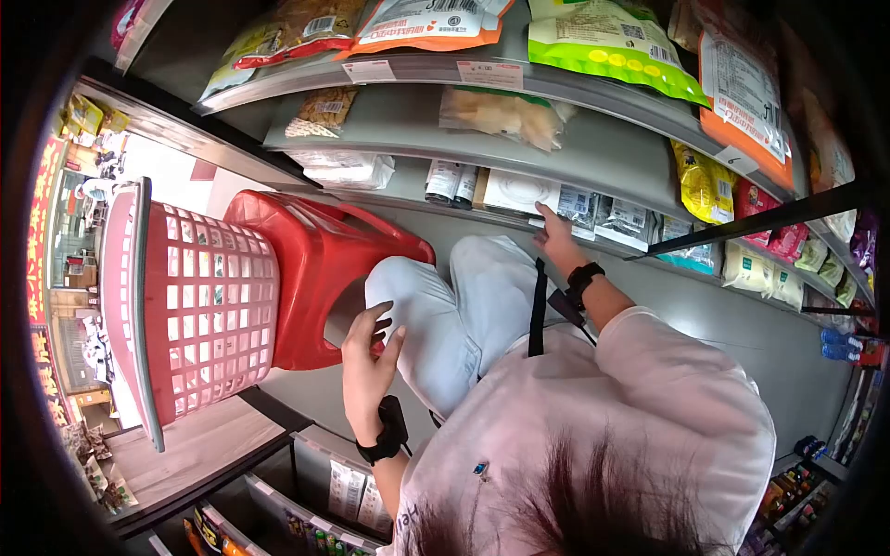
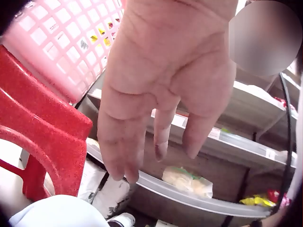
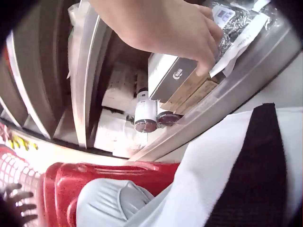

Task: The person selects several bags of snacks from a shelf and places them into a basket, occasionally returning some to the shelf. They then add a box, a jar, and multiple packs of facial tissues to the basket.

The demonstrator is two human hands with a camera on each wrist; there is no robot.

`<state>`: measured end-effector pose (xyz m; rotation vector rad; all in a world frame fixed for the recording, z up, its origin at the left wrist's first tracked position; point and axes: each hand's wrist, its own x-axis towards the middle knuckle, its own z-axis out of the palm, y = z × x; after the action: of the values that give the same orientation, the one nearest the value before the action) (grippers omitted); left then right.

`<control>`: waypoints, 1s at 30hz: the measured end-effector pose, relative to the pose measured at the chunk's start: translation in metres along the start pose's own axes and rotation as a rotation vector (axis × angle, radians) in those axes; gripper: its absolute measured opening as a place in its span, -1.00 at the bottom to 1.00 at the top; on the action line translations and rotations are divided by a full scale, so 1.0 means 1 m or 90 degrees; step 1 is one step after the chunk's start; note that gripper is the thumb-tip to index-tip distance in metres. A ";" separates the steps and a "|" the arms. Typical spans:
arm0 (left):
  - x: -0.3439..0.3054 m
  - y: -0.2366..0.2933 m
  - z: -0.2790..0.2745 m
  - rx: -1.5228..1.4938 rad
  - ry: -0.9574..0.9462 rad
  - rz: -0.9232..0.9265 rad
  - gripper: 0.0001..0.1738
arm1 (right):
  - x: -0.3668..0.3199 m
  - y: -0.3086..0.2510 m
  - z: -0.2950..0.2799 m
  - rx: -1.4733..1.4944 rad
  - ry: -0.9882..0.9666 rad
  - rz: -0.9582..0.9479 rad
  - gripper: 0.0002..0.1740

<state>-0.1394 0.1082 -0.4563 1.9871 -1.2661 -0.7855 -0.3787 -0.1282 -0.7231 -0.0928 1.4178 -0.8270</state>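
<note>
A flat white box (image 1: 521, 192) with a grey side (image 3: 176, 75) lies on the low shelf, on top of brown cardboard boxes (image 3: 191, 92). My right hand (image 1: 559, 240) reaches in and grips that white box by its near end; in the right wrist view the thumb is against its edge and the hand hides that end. Beside it lie silver-and-black packets (image 3: 232, 23). My left hand (image 1: 369, 361) hovers by my left knee, holding nothing, with fingers loosely bent and apart in the left wrist view.
A red plastic stool (image 1: 306, 278) and a pink shopping basket (image 1: 213, 306) stand to my left. White-labelled jars (image 3: 145, 111) stand beside the boxes. Above, the shelf edges (image 1: 556, 88) jut out under bagged goods (image 1: 612, 51). Another shelf unit (image 1: 278, 491) is close behind me.
</note>
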 end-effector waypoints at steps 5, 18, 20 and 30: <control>-0.001 0.001 0.002 0.037 -0.012 0.024 -0.63 | 0.014 0.000 -0.004 0.097 -0.172 0.049 -0.20; 0.004 0.001 0.015 -0.016 -0.035 0.016 -0.57 | -0.066 -0.008 -0.066 -0.035 -0.358 -0.001 -0.58; 0.006 0.007 0.023 -0.015 -0.056 0.043 -0.40 | -0.097 -0.018 -0.066 -0.102 -0.394 0.040 -0.53; -0.036 0.052 -0.026 -0.411 0.184 0.041 -0.07 | -0.244 -0.058 0.054 -0.300 -0.817 -0.112 -0.08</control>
<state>-0.1602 0.1296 -0.3944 1.4603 -0.7719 -0.7256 -0.3395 -0.0571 -0.4793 -0.9429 0.3390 -0.3725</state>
